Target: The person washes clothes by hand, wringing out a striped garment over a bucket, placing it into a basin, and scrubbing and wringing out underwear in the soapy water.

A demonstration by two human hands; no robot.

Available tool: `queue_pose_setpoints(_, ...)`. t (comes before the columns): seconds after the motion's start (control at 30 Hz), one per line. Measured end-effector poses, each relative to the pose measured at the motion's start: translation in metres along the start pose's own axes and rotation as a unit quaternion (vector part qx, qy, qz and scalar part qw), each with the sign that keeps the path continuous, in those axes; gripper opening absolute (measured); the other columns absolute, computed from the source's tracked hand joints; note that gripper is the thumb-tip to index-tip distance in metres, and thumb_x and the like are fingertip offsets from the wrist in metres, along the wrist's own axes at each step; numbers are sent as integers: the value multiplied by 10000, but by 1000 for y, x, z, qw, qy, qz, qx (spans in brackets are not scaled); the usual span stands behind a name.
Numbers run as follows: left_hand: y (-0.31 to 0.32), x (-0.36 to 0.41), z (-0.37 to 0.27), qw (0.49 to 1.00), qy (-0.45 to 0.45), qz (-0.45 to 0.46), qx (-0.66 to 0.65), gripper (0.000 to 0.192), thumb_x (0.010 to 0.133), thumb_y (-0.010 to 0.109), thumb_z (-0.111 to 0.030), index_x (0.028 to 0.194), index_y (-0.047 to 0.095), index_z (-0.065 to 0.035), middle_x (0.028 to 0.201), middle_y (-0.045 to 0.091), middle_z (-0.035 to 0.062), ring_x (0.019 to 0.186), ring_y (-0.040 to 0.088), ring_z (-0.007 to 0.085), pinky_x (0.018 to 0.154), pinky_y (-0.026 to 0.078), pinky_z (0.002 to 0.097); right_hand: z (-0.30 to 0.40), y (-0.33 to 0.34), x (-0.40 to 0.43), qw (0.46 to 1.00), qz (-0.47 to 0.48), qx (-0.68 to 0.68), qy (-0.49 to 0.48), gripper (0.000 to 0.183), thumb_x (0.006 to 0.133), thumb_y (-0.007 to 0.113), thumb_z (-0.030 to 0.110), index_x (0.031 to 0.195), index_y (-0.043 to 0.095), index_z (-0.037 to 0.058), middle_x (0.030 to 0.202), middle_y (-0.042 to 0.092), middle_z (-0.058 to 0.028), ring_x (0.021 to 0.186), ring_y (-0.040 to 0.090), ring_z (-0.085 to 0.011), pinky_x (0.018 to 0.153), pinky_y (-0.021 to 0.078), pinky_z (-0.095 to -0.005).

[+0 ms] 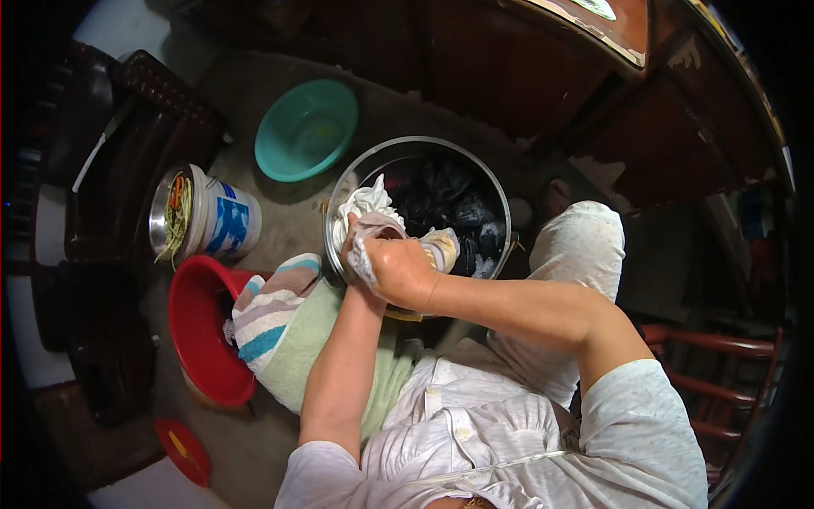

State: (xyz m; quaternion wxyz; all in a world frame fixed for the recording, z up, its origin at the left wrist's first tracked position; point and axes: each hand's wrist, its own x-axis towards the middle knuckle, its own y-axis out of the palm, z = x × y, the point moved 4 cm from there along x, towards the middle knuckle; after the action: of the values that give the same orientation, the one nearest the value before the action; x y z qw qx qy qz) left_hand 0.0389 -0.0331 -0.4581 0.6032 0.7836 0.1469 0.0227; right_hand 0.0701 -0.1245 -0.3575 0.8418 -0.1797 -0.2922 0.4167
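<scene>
Both of my hands meet over the near left rim of a round metal-rimmed tub (503, 191). My right hand (404, 270) grips a wet, pale pinkish cloth (376, 226) with whitish suds on it. Partly hidden behind it, my left hand (356, 261) holds the same cloth from the left side. A bunched white cloth (365, 198) lies at the tub's left edge, just beyond my hands. To the right of my knuckles shows a cream and yellowish striped piece of fabric (443, 248). Dark wet fabric (448, 191) fills much of the tub, with foam at its right side.
A green plastic basin (308, 130) stands beyond the tub. At left are a white bucket (232, 219) with a metal bowl of shredded vegetables (178, 216) and a red basin (203, 331). A striped towel (273, 324) covers my left leg. Dark wooden cabinets (509, 70) stand ahead.
</scene>
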Motion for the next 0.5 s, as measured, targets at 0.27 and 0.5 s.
queue_pose_setpoints(0.27,57,-6,16,934,118,-286,178,487,944,328,-408,1199,454,-12,1166,523,118,1063,513,260,940,392,393,-80,-1,22,980,0,2,201,237,786,580,216,877,572,-3,784,602,-235,754,610,-350,626,473,-386)
queue_pose_setpoints(0.5,53,-1,-12,889,163,-264,337,296,878,546,-154,1105,446,6,1040,561,141,921,561,175,789,462,297,-109,-36,38,796,56,529,287,592,792,612,98,1320,355,21,1066,548,-125,961,525,-148,855,414,-268)
